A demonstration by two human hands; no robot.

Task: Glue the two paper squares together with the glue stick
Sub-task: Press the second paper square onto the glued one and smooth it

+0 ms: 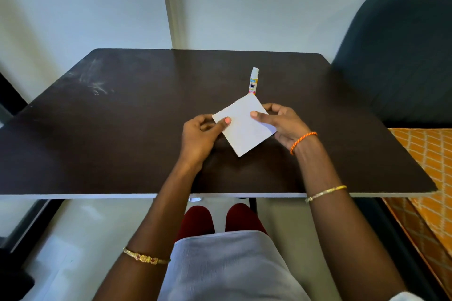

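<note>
A white paper square (243,127) is held slightly above the dark table (110,129), turned like a diamond. My left hand (203,137) pinches its left corner with the thumb on top. My right hand (281,124) pinches its right edge, thumb on top as well. Only one white sheet shows; I cannot tell whether a second square lies under it. The glue stick (253,81) stands upright and capped just beyond the paper's far corner, touched by neither hand.
A dark upholstered chair (401,56) stands at the table's right side, with an orange patterned cloth (425,159) below it. A white wall runs behind the table. The table's near edge is close to my knees.
</note>
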